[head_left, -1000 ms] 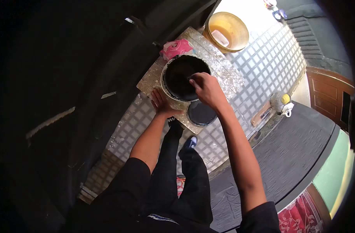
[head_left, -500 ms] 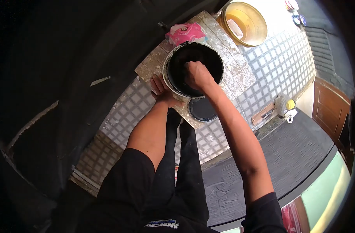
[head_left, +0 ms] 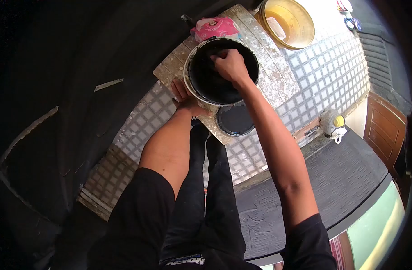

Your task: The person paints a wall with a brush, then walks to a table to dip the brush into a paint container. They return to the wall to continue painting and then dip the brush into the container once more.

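A pale-rimmed bucket (head_left: 187, 81) with dark contents stands on a paint-splattered wooden board (head_left: 278, 81). Over the mouth of this bucket is my right hand (head_left: 231, 65), its fingers curled closed. Whatever it grips is lost against the black inside. My left hand (head_left: 186, 100) lies against the bucket's near left side, fingers stretched and apart, at the board's edge. Close to the bucket's near side lies a round dark lid-like disc (head_left: 235, 120), partly covered by my right forearm.
Behind the bucket sits a pink printed packet (head_left: 217, 28). A yellowish tub (head_left: 305, 24) holding liquid and a pale block is at the upper right. Tiled floor (head_left: 323, 76) surrounds the board. A yellow-capped container (head_left: 332, 120) stands by a dark ledge (head_left: 314, 180).
My right hand has moved toward the far side of the bucket, still closed. My left hand stays beside the bucket. The whole view has shifted slightly.
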`<state>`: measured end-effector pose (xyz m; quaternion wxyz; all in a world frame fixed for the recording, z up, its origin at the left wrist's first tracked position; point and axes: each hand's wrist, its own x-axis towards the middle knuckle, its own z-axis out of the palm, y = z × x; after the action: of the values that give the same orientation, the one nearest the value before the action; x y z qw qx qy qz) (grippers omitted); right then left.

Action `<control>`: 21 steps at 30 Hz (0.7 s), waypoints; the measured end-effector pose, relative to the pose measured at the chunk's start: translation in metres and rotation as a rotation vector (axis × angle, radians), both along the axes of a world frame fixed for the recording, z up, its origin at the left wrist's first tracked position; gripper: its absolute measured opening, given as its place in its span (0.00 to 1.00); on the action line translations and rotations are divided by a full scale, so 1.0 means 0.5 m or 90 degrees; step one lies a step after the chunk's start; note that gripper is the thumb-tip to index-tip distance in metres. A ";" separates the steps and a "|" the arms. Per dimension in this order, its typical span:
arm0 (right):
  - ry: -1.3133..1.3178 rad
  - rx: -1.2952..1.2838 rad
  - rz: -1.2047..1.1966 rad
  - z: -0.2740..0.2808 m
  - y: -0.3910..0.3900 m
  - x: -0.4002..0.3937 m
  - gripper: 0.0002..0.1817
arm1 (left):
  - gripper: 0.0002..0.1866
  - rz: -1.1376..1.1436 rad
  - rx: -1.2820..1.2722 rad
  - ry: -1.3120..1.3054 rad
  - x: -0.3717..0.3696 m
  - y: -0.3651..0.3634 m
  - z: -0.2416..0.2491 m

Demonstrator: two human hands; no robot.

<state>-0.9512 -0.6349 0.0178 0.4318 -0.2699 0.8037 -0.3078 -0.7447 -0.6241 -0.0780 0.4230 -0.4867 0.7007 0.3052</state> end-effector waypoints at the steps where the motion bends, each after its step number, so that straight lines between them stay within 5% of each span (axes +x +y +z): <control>1: 0.000 0.000 -0.001 0.000 0.001 -0.001 0.13 | 0.92 0.002 -0.009 0.003 -0.004 -0.002 0.002; 6: 0.255 -0.132 0.129 0.014 0.022 0.013 0.08 | 0.92 0.022 -0.046 0.012 -0.001 0.005 0.017; 10: 0.245 -0.044 0.336 0.012 0.057 0.027 0.08 | 0.90 0.010 0.034 0.005 0.004 -0.008 -0.015; 17: 0.036 -0.065 0.134 0.032 0.050 0.000 0.14 | 0.87 -0.024 0.216 -0.043 0.007 -0.022 -0.027; 19: 0.042 -0.058 0.134 0.086 0.057 -0.003 0.14 | 0.63 -0.069 0.010 -0.013 0.027 0.005 -0.050; 21: 0.012 -0.067 0.079 0.136 0.074 -0.001 0.14 | 0.63 -0.061 0.019 0.008 0.039 0.011 -0.075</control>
<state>-0.9518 -0.5979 0.0856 0.4278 -0.3440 0.7724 -0.3196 -0.7251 -0.6184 -0.1154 0.4401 -0.4443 0.7211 0.2982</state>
